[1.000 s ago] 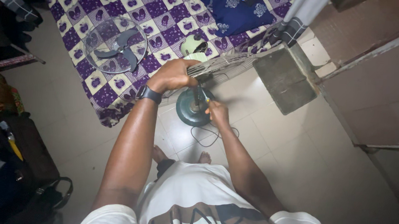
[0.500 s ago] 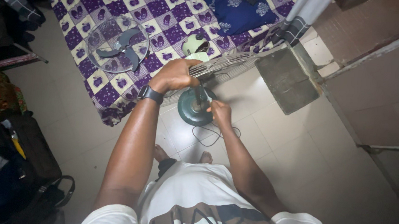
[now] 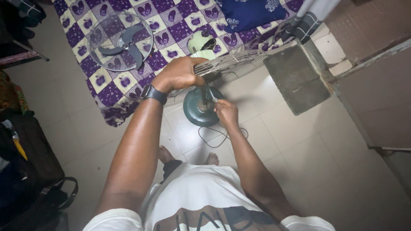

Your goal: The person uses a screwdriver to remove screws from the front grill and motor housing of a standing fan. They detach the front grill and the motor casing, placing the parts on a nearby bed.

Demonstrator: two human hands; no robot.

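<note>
A standing fan rises from a round dark green base (image 3: 195, 111) on the tiled floor. My left hand (image 3: 177, 73), with a dark watch on the wrist, grips the rim of the fan's wire guard (image 3: 231, 61) near the pale green motor housing (image 3: 201, 41). My right hand (image 3: 226, 113) is closed around a small tool, its tip at the fan's pole just above the base. A second wire guard with grey blades (image 3: 120, 40) lies apart on the bedspread.
A purple and white checked bedspread (image 3: 164, 15) covers a mattress ahead, with a dark blue cloth (image 3: 246, 7) on it. The fan's cord (image 3: 221, 136) loops on the floor by my bare feet. Dark bags (image 3: 24, 167) crowd the left; a wall and frame stand right.
My right hand has shifted slightly up toward the fan's pole. The left hand keeps its grip on the guard. The view has drifted a little.
</note>
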